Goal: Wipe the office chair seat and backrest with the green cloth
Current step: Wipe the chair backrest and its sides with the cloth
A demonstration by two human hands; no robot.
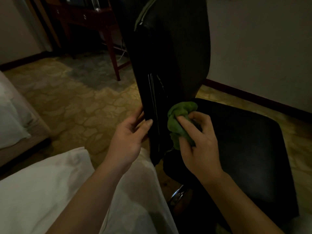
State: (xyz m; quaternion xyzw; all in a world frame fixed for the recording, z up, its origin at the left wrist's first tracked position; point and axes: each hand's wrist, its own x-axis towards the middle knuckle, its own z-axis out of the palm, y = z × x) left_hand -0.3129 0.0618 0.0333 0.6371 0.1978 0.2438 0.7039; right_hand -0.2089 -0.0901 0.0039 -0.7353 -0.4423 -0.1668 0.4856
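One green cloth [181, 120], bunched into a wad, is pressed against the lower part of the black backrest [168, 56], just above where the backrest meets the seat [244, 141]. The right hand [199, 142] grips it: the fingers are curled round the wad, with the index finger laid across its front, and loose folds spill out above and below the hand. The left hand [128, 137], the second of the two hands in view, clasps the backrest's near side edge at about the same height, with the thumb on the facing surface and the fingers wrapped behind the edge. There is one office chair, with one tall dark backrest standing upright and one broad dark seat spreading to the right. A single shiny metal column [177, 196] shows beneath the seat. Both forearms are bare. White fabric [42, 191] fills the lower left corner under the left forearm. The chair stands on a patterned yellowish carpet [76, 102]. Beyond it stands one dark reddish wooden desk [84, 16], with a white cable [122, 54] trailing by its leg. One bed corner [11, 115] juts in at the left edge. A pale wall [261, 48] with a dark baseboard [253, 97] runs behind the seat.
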